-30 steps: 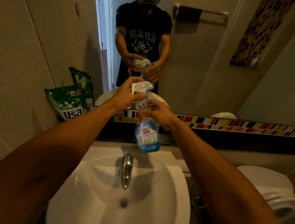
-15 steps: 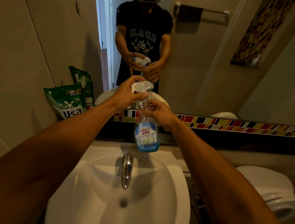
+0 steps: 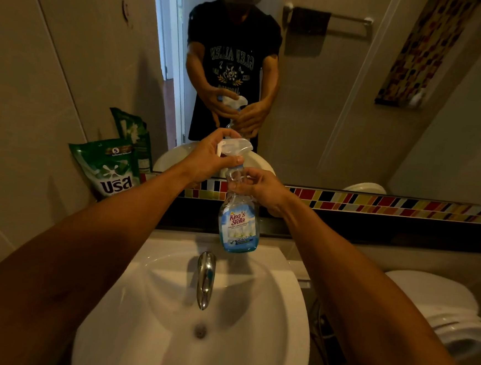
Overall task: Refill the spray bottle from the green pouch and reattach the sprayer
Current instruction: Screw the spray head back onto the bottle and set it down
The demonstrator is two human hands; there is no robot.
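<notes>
Spray bottle [image 3: 239, 219] held up in the air over the back edge of the sink [image 3: 195, 308], just above the tap [image 3: 205, 277], nearly upright with the label toward the camera. Probably kept over the basin so that any drip falls into the sink and not on the counter [image 3: 343, 249].

Right hand [image 3: 261, 189] wrapped around the clear neck of the bottle, fingers [image 3: 240, 183] curled and pressed on it to stop it from turning. Left hand [image 3: 209, 158] closed over the white sprayer [image 3: 234, 148] from the left, thumb and fingers pinching the head near its collar. Sprayer seated on the bottle mouth; impossible to tell from here whether the thread is tight or loose.

Blue liquid visible only in the lowest part of the bottle, upper part looking clear. Judged from this, refill not yet done, and the step in hand most likely the unscrewing of the sprayer, with one hand fixing and the other twisting.

Green pouch [image 3: 109, 169] standing on the ledge at the left, leaning on the wall tile, well apart from both hands and untouched. Placed there within easy reach for the pouring step. Same grip repeated in the mirror [image 3: 326, 102] behind, nothing more shown there.
</notes>
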